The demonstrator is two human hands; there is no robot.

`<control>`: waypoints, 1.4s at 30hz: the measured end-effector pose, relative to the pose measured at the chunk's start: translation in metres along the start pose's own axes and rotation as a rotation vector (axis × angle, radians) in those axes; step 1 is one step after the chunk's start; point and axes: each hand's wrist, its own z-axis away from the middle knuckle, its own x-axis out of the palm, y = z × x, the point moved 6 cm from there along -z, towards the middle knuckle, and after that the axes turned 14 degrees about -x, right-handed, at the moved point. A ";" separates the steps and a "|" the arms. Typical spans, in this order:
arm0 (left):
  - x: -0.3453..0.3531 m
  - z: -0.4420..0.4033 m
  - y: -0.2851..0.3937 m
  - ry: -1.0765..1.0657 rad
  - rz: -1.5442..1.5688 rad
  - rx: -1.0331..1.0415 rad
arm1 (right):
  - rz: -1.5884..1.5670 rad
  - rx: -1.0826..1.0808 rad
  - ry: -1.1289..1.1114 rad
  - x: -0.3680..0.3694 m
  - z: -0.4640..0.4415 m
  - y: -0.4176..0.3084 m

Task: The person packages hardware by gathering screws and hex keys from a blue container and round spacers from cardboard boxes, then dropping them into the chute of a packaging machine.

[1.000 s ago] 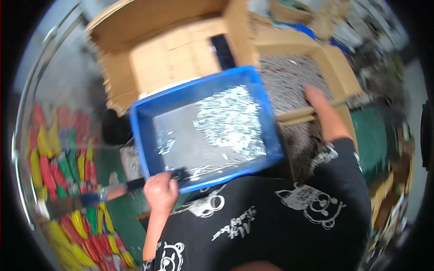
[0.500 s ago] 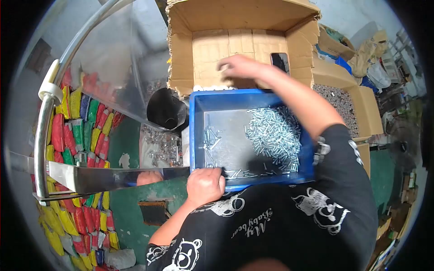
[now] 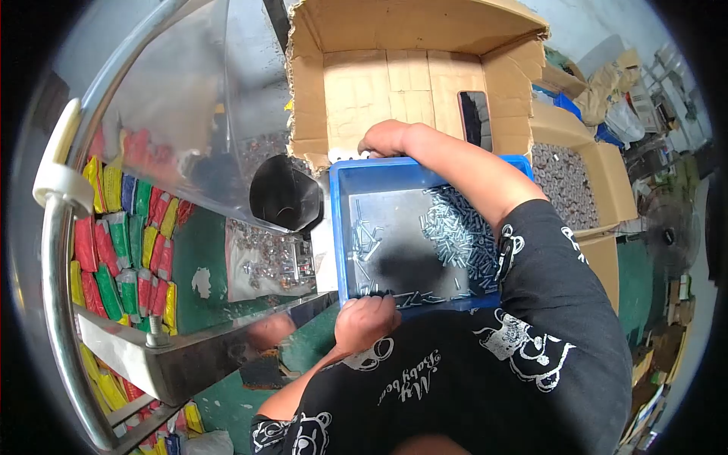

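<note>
Clasping the blue bin near its near-left corner with the left grip, bunching the fingers and pinching the rim. Holding the right grip by the far rim, close to the white pieces at the near edge of the cardboard box; being unable to tell whether spread or pinching. Seeing the bin lying between box and black shirt, with its long axis running left to right. Finding it looking blue-walled and grey-floored, with silvery screws heaping up at right, pointing every way, and scattering thinly at left.
</note>
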 end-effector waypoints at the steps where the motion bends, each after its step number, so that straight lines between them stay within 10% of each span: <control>1: 0.003 0.001 -0.002 -0.017 0.005 0.012 | -0.003 0.004 0.004 -0.003 0.001 -0.003; 10: -0.002 0.001 0.003 0.036 0.003 -0.026 | -0.125 0.123 0.188 -0.003 0.010 0.017; 12: -0.006 0.000 0.006 0.022 -0.020 -0.045 | -0.233 -0.101 0.772 -0.038 0.022 0.005; 18: -0.006 0.004 0.007 0.111 0.030 -0.076 | -0.818 -0.011 0.535 -0.074 0.029 -0.153; 26: -0.013 0.004 0.016 0.063 -0.056 -0.091 | -0.384 -0.037 0.890 -0.041 -0.007 -0.161; 30: -0.015 0.004 0.018 0.103 -0.049 -0.135 | -0.183 -0.176 0.719 0.004 0.103 -0.129; 34: -0.010 0.003 0.018 0.110 -0.136 -0.157 | 0.040 0.215 0.029 0.081 0.187 -0.080; 42: -0.008 0.001 0.023 0.138 -0.168 -0.180 | 0.067 0.211 0.093 0.139 0.188 -0.052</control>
